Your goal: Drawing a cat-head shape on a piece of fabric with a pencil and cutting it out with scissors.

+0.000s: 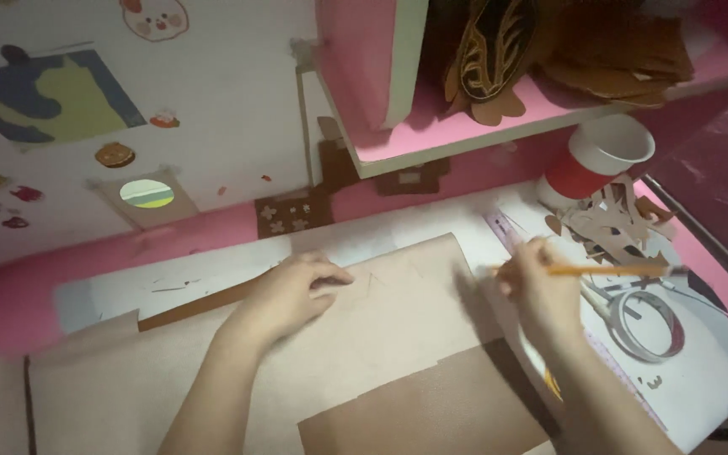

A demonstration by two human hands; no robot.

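My left hand [290,291] lies flat, fingers together, pressing on a large sheet of brown cardboard [398,337] that covers much of the pink desk. My right hand [537,291] is closed on a yellow pencil [608,270] whose shaft points right, beside the cardboard's right edge. A clear ruler [505,232] lies just past the right hand, running along that edge. A darker brown sheet [431,413] overlaps the cardboard's near side.
A red and white paper cup [600,156] stands at the back right, with brown paper cutouts [612,223] in front of it. A tape roll [646,324] lies to the right. A pink shelf [482,126] overhangs the back, holding brown cardboard shapes. The wall bears stickers.
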